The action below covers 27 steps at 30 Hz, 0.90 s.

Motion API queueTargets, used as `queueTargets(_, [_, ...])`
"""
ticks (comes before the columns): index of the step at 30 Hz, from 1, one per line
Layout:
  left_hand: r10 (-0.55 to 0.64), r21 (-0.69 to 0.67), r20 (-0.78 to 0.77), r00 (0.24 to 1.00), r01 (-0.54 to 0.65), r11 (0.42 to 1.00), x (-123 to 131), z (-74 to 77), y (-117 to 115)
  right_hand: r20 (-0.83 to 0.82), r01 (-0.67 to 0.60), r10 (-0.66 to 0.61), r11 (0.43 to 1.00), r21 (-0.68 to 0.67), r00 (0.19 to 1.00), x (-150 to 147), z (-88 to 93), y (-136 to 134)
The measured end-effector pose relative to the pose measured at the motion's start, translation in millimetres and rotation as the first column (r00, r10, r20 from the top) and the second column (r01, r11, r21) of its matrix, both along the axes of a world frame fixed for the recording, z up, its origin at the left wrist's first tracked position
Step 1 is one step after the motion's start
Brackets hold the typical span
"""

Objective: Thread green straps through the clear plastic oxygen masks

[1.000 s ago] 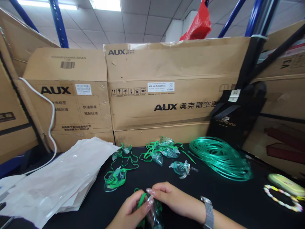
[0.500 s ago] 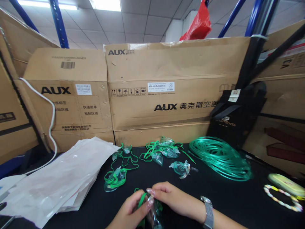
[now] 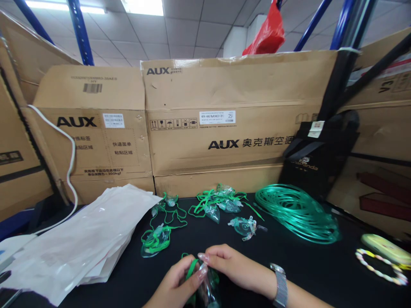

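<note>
At the bottom middle, a clear oxygen mask with a green elastic strap is held between both hands. My left hand is closed on the mask and its strap, thumb across the front. The fingertips of my right hand pinch the mask's upper edge; a watch is on that wrist. The lower part of the mask runs out of view. Ahead lie a mask with a bundled strap, a heap of masks and green straps, and a lone mask.
White plastic bags are stacked on the left of the black table. A coil of green tubing lies to the right, near a black bag. A bead bracelet rests at far right. Cardboard boxes wall off the back.
</note>
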<state>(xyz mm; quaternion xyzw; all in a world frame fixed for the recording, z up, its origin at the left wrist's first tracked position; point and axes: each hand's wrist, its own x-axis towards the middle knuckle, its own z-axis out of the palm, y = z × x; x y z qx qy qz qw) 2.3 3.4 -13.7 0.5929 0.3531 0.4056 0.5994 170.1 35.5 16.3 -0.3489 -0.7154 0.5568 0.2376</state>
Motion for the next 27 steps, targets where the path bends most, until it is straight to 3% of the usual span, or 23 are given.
queueTargets(27, [0.027, -0.026, -0.002, 1.0, -0.027, 0.999, 1.5, 4.2, -2.8, 0.017, 0.001, -0.001, 1.0, 0.025, 1.0, 0.6, -0.6, -0.1])
